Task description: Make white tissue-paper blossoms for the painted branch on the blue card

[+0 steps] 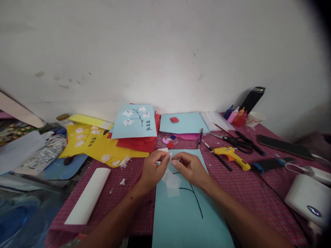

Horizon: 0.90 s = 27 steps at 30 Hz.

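Observation:
My left hand [156, 169] pinches a small piece of white tissue paper [170, 154] between thumb and fingertips. Close beside it, my right hand [190, 169] is closed, its thumb and curled fingers drawn together; whether anything lies between them is too small to make out. Both hands hover over a light blue sheet of paper [178, 220] bearing a black drawn branch [198, 201]. Thin white tissue squares [173, 184] lie on that sheet, below my hands.
A finished flower picture [129, 129] tops red and yellow sheets at the back. To the right are a yellow glue gun [230, 155], black scissors [238, 143], paint bottles [240, 117] and a black flask [253, 98]. A rolled white paper [89, 196] lies left.

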Available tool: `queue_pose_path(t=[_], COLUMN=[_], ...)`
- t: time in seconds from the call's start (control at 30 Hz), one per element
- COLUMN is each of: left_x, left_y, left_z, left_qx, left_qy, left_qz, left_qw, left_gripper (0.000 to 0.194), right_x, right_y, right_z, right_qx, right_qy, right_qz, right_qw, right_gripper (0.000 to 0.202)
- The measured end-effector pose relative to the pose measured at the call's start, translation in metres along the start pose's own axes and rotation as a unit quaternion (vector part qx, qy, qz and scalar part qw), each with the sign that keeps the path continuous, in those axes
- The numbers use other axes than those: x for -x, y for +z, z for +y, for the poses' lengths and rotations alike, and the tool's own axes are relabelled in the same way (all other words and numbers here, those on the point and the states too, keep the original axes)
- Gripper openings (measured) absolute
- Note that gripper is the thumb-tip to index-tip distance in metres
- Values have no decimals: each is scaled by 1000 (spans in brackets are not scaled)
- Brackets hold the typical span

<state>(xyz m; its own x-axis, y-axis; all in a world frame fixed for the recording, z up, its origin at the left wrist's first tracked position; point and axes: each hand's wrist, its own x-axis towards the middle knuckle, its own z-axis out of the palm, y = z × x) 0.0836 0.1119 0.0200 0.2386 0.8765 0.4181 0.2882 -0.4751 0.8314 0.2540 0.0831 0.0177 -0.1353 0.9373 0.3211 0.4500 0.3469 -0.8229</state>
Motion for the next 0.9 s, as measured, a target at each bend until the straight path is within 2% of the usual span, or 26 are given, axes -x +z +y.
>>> queue_pose_path(t=[0.13, 0.27, 0.33, 0.53, 0.67, 0.77, 0.9], left_x=[3, 3, 2, 1, -1, -2, -1], left_y=[2, 3, 2, 2, 4, 4, 5], left_z=[1, -1, -2, -4, -5, -5, -7], left_qx=[-61, -70, -50, 64, 150, 203, 253], left_qy=[94, 109, 79, -89, -133, -137, -126], left_qz=[-30, -29, -25, -6, -8, -36, -84], left_qw=[993, 991, 995, 994, 980, 969, 956], left_gripper=[15, 16, 15, 20, 20, 18, 17], right_x=[-1, -4, -5, -5, -5, -4, -1], right_y=[2, 3, 2, 2, 3, 2, 3], right_z=[3, 1, -1, -2, 0, 0, 1], right_qx=[-64, -75, -90, -149, -151, -106, 31], right_qy=[30, 49, 67, 112, 111, 73, -51], right_qz=[10, 26, 21, 14, 19, 35, 72], right_qw=[997, 996, 993, 982, 982, 991, 996], right_gripper=[26, 30, 31, 26, 25, 25, 20])
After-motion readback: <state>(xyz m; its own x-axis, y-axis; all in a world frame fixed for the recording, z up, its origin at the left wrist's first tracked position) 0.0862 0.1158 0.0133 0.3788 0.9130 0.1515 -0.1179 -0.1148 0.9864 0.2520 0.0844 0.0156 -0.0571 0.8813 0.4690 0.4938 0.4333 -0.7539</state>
